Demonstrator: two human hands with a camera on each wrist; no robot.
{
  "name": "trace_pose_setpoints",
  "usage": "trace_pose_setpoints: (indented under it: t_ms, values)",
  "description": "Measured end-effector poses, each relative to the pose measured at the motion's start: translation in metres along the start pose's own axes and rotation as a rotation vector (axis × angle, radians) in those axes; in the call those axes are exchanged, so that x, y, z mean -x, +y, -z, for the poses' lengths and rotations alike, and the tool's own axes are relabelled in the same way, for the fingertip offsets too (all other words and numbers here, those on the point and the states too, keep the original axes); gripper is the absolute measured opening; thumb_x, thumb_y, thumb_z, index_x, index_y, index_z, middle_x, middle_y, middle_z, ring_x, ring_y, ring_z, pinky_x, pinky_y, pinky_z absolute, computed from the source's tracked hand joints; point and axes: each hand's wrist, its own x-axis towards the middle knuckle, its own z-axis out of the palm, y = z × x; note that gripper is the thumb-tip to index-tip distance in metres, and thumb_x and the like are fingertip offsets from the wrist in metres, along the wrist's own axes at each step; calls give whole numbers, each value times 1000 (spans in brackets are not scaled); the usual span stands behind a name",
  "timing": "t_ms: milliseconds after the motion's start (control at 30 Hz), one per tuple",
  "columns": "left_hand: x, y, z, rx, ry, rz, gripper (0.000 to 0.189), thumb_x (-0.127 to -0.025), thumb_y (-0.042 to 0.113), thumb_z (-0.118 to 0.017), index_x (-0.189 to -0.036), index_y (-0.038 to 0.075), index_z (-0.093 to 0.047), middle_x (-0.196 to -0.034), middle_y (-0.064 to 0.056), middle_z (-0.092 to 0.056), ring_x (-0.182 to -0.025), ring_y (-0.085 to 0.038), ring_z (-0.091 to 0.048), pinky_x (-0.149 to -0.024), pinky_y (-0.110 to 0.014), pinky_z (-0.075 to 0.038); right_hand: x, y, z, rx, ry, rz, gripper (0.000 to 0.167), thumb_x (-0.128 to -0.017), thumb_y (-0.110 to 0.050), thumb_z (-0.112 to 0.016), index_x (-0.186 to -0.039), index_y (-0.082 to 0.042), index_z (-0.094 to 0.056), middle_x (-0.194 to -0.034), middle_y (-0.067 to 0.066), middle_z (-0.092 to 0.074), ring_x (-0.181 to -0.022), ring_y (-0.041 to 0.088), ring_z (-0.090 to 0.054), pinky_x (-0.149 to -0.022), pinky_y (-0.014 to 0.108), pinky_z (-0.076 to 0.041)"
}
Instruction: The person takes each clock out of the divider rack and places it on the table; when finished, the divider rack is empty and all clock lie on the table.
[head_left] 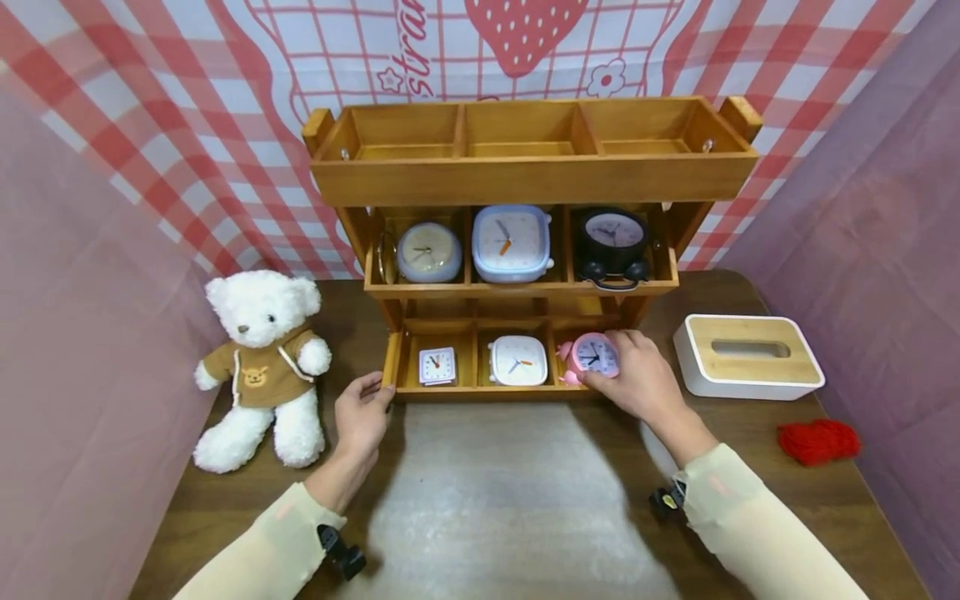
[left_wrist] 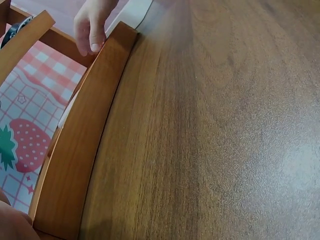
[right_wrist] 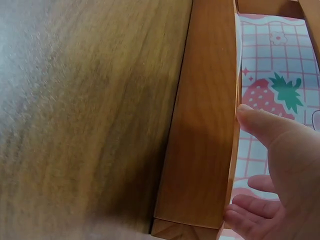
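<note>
In the head view, my right hand [head_left: 637, 375] is at the right compartment of the bottom tier of a wooden shelf [head_left: 465, 397], its thumb and fingers holding a pink twin-bell alarm clock [head_left: 594, 356] by the side. The right wrist view has the thumb [right_wrist: 255, 120] at the tray's edge, with the clock out of sight there. My left hand [head_left: 362, 417] touches the front left corner of that tier with loosely bent fingers. To the right of it, a small square white clock [head_left: 437, 365] and a rounded white clock [head_left: 519, 361] sit in their own compartments.
The middle tier holds a round grey-blue clock [head_left: 429, 252], a square blue clock [head_left: 512, 242] and a black alarm clock [head_left: 613, 242]. A teddy bear [head_left: 262, 367] sits left of the shelf. On the right are a tissue box [head_left: 750, 383] and red yarn [head_left: 817, 442].
</note>
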Motion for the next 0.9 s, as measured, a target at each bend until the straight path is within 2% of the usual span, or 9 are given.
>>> trace_pose_setpoints:
  t_ms: [300, 600, 767, 900]
  values:
    - [-2, -1, 0, -3, 39, -8, 36, -95, 2, -67, -130, -4, -64, -121, -22, -64, -99, -19, -60, -73, -11, -51, -9, -4, 2, 31, -97, 24, 79, -78, -48, -86, -133, 2, -60, -127, 27, -63, -112, 42, -59, -88, 58, -52]
    - [-2, 0, 1, -11, 29, 3, 37, -95, 3, -67, -131, -4, -64, -123, -23, -64, -100, -18, -60, -74, -12, -51, -11, -5, -8, -34, -54, -21, 80, -77, -46, -87, -134, 3, -58, -130, 31, -59, -118, 47, -52, -93, 60, -49]
    - [-2, 1, 1, -9, 31, 7, 36, -95, 3, -67, -131, -4, -64, -122, -23, -63, -97, -14, -60, -74, -13, -50, -14, -9, -16, -27, -23, -30, 79, -79, -41, -85, -137, 4, -55, -133, 34, -54, -121, 50, -49, -96, 62, -48]
    - [-2, 0, 0, -1, 35, 1, 35, -95, 2, -68, -129, -4, -65, -119, -22, -64, -94, -12, -60, -74, -13, -50, -16, -11, -17, -21, -20, -35, 82, -76, -39, -85, -139, 3, -54, -132, 35, -53, -120, 50, -49, -95, 61, -49]
